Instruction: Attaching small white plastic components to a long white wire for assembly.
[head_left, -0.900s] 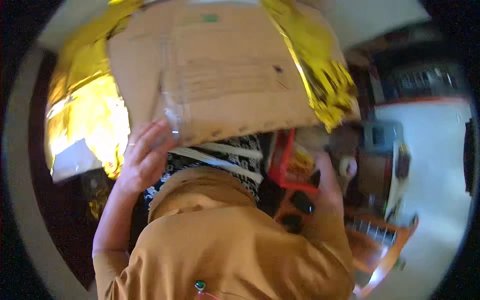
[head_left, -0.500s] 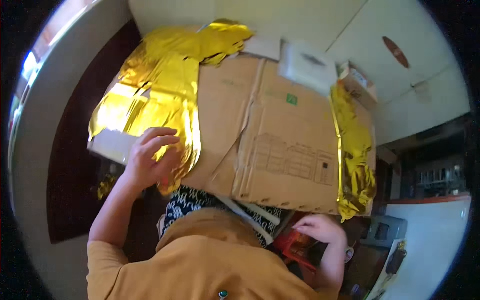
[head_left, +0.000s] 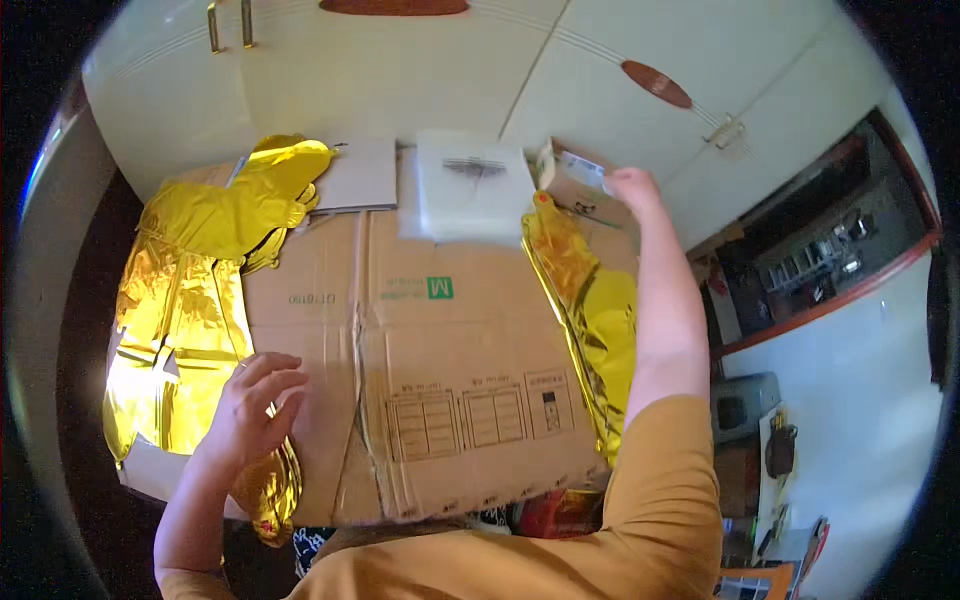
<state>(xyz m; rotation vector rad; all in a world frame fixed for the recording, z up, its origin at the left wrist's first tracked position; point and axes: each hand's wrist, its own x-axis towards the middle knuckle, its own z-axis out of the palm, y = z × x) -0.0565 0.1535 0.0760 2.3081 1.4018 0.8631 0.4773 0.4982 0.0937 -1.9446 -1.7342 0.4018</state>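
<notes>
My left hand (head_left: 255,410) hovers with its fingers apart over the right edge of a pile of shiny gold foil pieces (head_left: 190,310), which look like flat, uninflated foil balloons. Nothing shows in its grasp. At the back right, my right hand (head_left: 634,188) reaches the right end of a small open cardboard box (head_left: 585,190). Its fingers are bent and close together at the box's edge; what they hold, if anything, is hidden. Below that box lies a narrower stack of gold foil balloons (head_left: 600,320). Both piles rest on a large flattened carton (head_left: 450,340).
A stack of whitish, translucent plastic bags (head_left: 470,190) lies at the carton's back edge, beside a greyish-white flat sheet (head_left: 358,178). White cabinet doors (head_left: 400,70) rise behind. A red object (head_left: 560,515) sits below the front edge. A grey case (head_left: 745,405) stands right.
My right hand has gone from beside my lap up to the small box at the back right. The view has shifted; my left hand stays near the left foil pile.
</notes>
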